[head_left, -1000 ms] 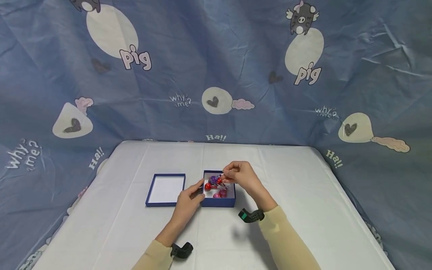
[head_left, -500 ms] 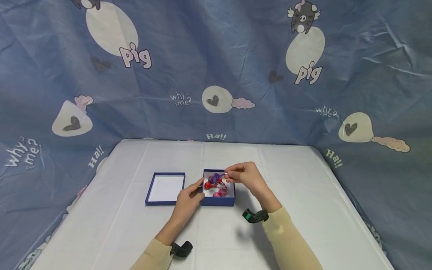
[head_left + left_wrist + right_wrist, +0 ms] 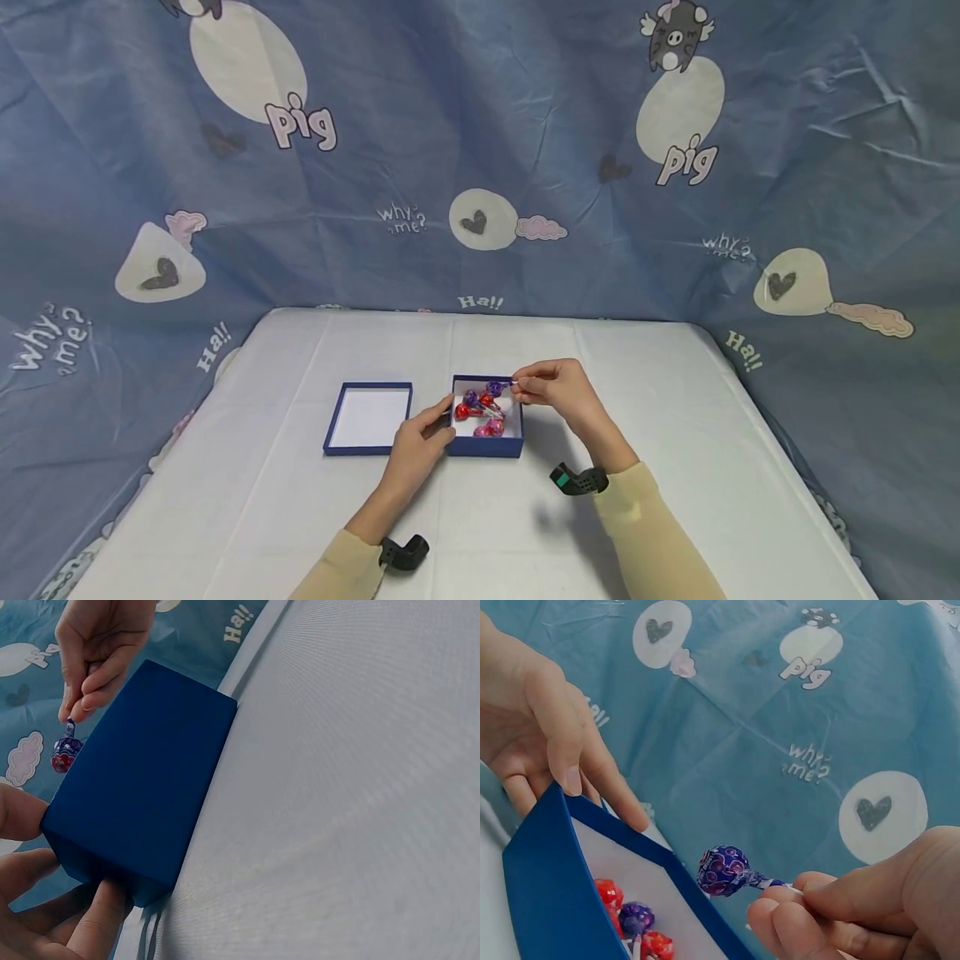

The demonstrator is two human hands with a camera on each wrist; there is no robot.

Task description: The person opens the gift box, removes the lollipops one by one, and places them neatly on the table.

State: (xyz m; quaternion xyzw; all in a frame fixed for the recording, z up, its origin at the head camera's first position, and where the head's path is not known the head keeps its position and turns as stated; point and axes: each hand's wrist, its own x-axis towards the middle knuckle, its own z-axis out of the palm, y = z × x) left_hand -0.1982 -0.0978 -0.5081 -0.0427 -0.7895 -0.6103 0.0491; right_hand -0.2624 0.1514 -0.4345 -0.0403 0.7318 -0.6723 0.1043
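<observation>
A blue box point(image 3: 485, 447) with a white inside stands uncovered on the table. Several wrapped lollipops lie in it, among them a red lollipop point(image 3: 462, 412), a pink lollipop point(image 3: 495, 427) and a purple one point(image 3: 637, 919). My left hand point(image 3: 420, 443) grips the box at its left side, thumb and fingers at the corners. Over the box's far right part, my right hand point(image 3: 558, 392) pinches a purple lollipop point(image 3: 724, 871) by its stick. That lollipop's head points left, apart from the others, as the right wrist view shows.
Left of the box lies a blue-rimmed lid point(image 3: 369, 419), white side up, close to the left hand. The white-covered table point(image 3: 645, 392) meets a blue printed curtain point(image 3: 480, 150) at its back edge.
My right hand has drawn the purple lollipop up out of the pile and moved to the right with it. The left hand and the box have stayed in place.
</observation>
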